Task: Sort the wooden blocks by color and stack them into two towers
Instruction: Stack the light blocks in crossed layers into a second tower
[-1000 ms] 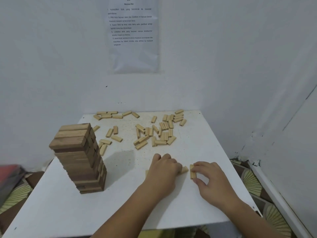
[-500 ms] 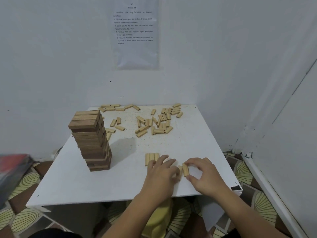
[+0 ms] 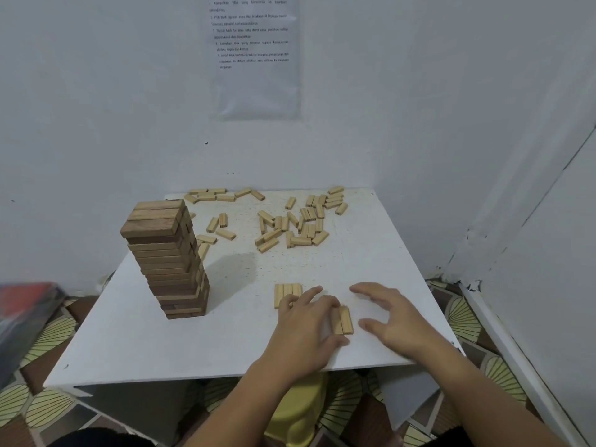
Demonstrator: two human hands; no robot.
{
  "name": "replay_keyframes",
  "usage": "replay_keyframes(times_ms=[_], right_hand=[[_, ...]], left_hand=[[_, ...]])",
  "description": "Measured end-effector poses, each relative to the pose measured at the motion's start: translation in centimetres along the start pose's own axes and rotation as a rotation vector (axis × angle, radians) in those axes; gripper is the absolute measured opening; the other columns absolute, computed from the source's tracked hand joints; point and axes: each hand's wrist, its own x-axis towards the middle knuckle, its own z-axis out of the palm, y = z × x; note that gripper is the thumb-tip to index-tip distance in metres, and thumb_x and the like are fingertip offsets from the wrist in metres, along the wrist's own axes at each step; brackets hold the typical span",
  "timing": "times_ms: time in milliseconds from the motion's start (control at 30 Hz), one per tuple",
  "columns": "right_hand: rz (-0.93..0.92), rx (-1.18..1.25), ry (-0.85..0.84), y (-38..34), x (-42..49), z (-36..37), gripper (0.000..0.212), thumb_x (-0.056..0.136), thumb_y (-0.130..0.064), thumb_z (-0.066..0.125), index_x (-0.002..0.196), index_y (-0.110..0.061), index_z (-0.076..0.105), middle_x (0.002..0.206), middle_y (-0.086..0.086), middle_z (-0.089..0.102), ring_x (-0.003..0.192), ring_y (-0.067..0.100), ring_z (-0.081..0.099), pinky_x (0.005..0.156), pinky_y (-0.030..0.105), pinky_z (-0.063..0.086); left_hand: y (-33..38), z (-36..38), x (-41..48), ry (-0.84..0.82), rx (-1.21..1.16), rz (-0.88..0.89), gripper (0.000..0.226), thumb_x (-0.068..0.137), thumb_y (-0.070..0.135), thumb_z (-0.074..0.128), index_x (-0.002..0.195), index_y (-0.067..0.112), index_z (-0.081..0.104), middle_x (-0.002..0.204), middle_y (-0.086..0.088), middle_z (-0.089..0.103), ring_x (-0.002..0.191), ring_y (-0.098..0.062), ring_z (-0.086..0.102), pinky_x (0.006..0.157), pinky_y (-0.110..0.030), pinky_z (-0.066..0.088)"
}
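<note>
Grip: the left hand [image 3: 306,321] lies palm down on the white table [image 3: 129,333]. Its fingers are loosely bent, pinching nothing that we can see. The fingertips rest on the near end of a flat row of light blocks [image 3: 288,291], and the thumb lies beside the near end of a pair of light blocks [image 3: 344,319]. We cannot tell whether anything sits under the palm.

The right hand [image 3: 396,321] is spread wide, with fingers and thumb apart, and holds nothing. It is just to the right of the pair and not touching it. The pair therefore lies between the two hands, near the table's front edge, with its long sides touching.

The dark-block tower [image 3: 167,259] stands upright on the left side of the table, well apart from the hands. Its layers are slightly uneven.

The loose light blocks [image 3: 290,227] lie scattered across the far half of the table, with one line of them along the back edge.

Surroundings:
- A printed sheet [image 3: 254,56] hangs on the wall behind the table; its text is too small to read.
- A yellow object [image 3: 300,411] is under the front edge.
- A blurred red-and-grey object [image 3: 22,314] is at far left.
</note>
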Motion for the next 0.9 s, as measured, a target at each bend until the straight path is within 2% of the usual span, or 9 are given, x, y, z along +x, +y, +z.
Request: replay_keyframes(times_ms=[133,233,300,400,467,567,700,767,900], right_hand=[[0.051,0.001,0.07,0.1,3.8,-1.6,0.051,0.098,-0.005,0.058,0.135,-0.039,0.06,0.137,-0.018,0.056,0.119,0.002,0.05,0.114,0.036,0.039],[0.026,-0.124,0.057,-0.4,8.2,-1.0,0.053,0.1,-0.004,0.049,0.142,-0.035,0.053,0.147,-0.004,0.048,0.138,0.015,0.042,0.117,0.03,0.03],[-0.032,-0.295,0.004,-1.1,11.0,-0.1,0.064,0.095,0.002,0.043,0.149,-0.033,0.044,0.156,-0.002,0.039,0.146,0.02,0.031,0.119,0.034,0.028],[-0.072,-0.587,-0.109,-3.0,13.6,1.3,0.093,0.082,0.015,0.036,0.16,-0.033,0.02,0.168,-0.011,0.015,0.151,0.022,0.015,0.119,0.048,0.022],[-0.095,-0.691,-0.151,-3.5,14.5,1.9,0.099,0.078,0.017,0.033,0.161,-0.034,0.016,0.169,-0.013,0.007,0.151,0.022,0.012,0.117,0.052,0.021],[-0.097,-0.739,-0.111,-2.8,15.2,2.2,0.092,0.079,0.014,0.035,0.158,-0.032,0.029,0.163,-0.009,0.02,0.142,0.024,0.024,0.11,0.049,0.029],[-0.147,-0.687,0.055,-0.9,14.5,1.5,0.064,0.083,0.01,0.048,0.137,-0.022,0.06,0.129,0.0,0.049,0.117,0.026,0.041,0.096,0.04,0.04],[-0.151,-0.68,0.07,-0.1,13.0,0.8,0.053,0.088,0.007,0.053,0.133,-0.017,0.066,0.117,0.001,0.052,0.11,0.025,0.043,0.095,0.039,0.044],[-0.081,-0.709,0.033,0.2,8.1,-0.4,0.045,0.091,0.003,0.056,0.133,-0.013,0.063,0.108,-0.002,0.044,0.096,0.019,0.047,0.081,0.031,0.047]], left_hand=[[-0.2,0.2,0.6,0.02,-0.037,0.02,0.056,0.088,0.058,0.068,0.134,0.031,0.049,0.145,0.013,0.05,0.152,-0.005,0.02,0.119,-0.035,0.011],[-0.4,0.4,1.2,0.029,-0.068,0.02,0.056,0.087,0.056,0.072,0.133,0.033,0.049,0.141,0.016,0.053,0.15,-0.004,0.022,0.118,-0.033,0.011],[-0.5,0.5,1.6,0.02,-0.081,0.013,0.055,0.085,0.054,0.074,0.13,0.035,0.049,0.135,0.02,0.055,0.146,-0.004,0.028,0.119,-0.037,0.015],[-0.9,0.6,2.1,0.011,-0.098,-0.002,0.058,0.082,0.056,0.076,0.129,0.037,0.047,0.128,0.023,0.058,0.136,-0.002,0.038,0.117,-0.04,0.019],[-1.1,0.6,2.4,0.003,-0.118,-0.019,0.06,0.08,0.056,0.078,0.128,0.037,0.048,0.127,0.023,0.06,0.134,-0.002,0.039,0.116,-0.039,0.018],[-1.1,0.5,2.6,-0.007,-0.118,-0.027,0.059,0.079,0.055,0.081,0.125,0.037,0.048,0.127,0.023,0.061,0.133,-0.002,0.04,0.117,-0.039,0.017],[-1.1,0.6,2.4,0.004,-0.109,-0.032,0.053,0.079,0.054,0.081,0.119,0.036,0.051,0.125,0.022,0.057,0.131,-0.003,0.039,0.119,-0.039,0.014],[-1.2,0.8,2.2,0.019,-0.108,-0.033,0.051,0.08,0.053,0.081,0.117,0.034,0.052,0.123,0.023,0.054,0.131,-0.002,0.037,0.12,-0.037,0.012],[-1.0,1.1,2.0,0.025,-0.08,-0.025,0.048,0.083,0.054,0.077,0.118,0.035,0.051,0.122,0.022,0.058,0.131,-0.004,0.034,0.116,-0.036,0.011]])
